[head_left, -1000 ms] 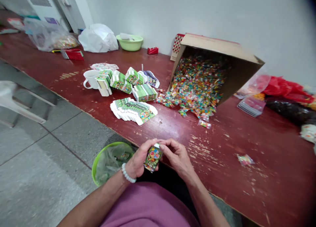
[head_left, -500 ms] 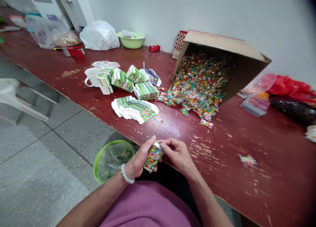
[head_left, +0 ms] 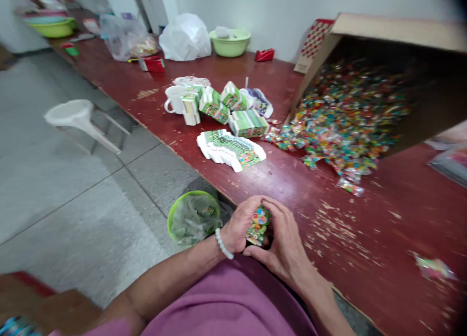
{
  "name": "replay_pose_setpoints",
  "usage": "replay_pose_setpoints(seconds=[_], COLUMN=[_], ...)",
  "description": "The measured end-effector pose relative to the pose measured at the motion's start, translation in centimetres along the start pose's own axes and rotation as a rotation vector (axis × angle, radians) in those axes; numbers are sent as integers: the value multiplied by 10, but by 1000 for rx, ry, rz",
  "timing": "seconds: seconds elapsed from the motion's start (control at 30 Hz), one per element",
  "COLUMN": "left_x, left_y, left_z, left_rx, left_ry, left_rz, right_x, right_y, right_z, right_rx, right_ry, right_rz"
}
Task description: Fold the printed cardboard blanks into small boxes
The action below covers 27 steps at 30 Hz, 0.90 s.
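Between my two hands, close to the table's front edge, is a small printed candy box (head_left: 258,225) with a green, colourful front. My left hand (head_left: 241,223), with a pale bead bracelet at the wrist, wraps its left side. Fingers of my right hand (head_left: 286,236) curl over its top and right side, covering part of it. Beyond them, a fanned stack of flat box blanks (head_left: 231,151) lies on the red table (head_left: 292,180). A tipped cardboard box (head_left: 394,34) spills many wrapped candies (head_left: 339,121) onto the tabletop.
Banded bundles of blanks (head_left: 248,123) and a white mug (head_left: 175,100) stand behind the fan. A lime-rimmed basket (head_left: 170,224) lined with a plastic bag sits below the table edge. A white stool (head_left: 78,113) stands at left. One wrapped candy (head_left: 434,268) lies far right.
My right hand has gone from pinching the candy box's top flap to wrapping round its top and right side. The view has swung left, so everything appears further right.
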State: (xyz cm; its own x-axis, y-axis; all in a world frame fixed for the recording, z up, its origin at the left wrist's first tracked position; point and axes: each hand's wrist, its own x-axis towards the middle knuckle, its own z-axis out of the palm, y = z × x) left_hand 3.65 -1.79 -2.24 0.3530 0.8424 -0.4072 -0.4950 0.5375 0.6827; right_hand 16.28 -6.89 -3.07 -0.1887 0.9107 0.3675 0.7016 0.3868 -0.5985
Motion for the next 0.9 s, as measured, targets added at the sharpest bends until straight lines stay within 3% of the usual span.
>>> replay_pose_setpoints(seconds=[0.13,0.3,0.37,0.5,0.57,0.67,0.8,0.9], left_x=[-7,-15,-18,-28,-28,-14,23,49], left_y=[8,51,76,105,97,61,5,-20], left_z=[-10,-44,-69,-130,-159,-191,-215,-227], left_rx=[44,66,194,289,263,207,186,207], left_ry=[-37,-45,46,419,544,639,697,667], left_rz=[29,-102,21,294,223,5,-193,-297], right_x=[8,40,48,41,31,19,15,16], right_y=[-11,-30,-29,-2,14,27,26,24], right_z=[11,31,36,34,33,36,42,43], right_rx=[-114,106,193,182,152,120,25,0], right_ry=[10,-73,-90,18,74,95,75,69], right_rz=[-31,-92,-80,55,126,139,92,76])
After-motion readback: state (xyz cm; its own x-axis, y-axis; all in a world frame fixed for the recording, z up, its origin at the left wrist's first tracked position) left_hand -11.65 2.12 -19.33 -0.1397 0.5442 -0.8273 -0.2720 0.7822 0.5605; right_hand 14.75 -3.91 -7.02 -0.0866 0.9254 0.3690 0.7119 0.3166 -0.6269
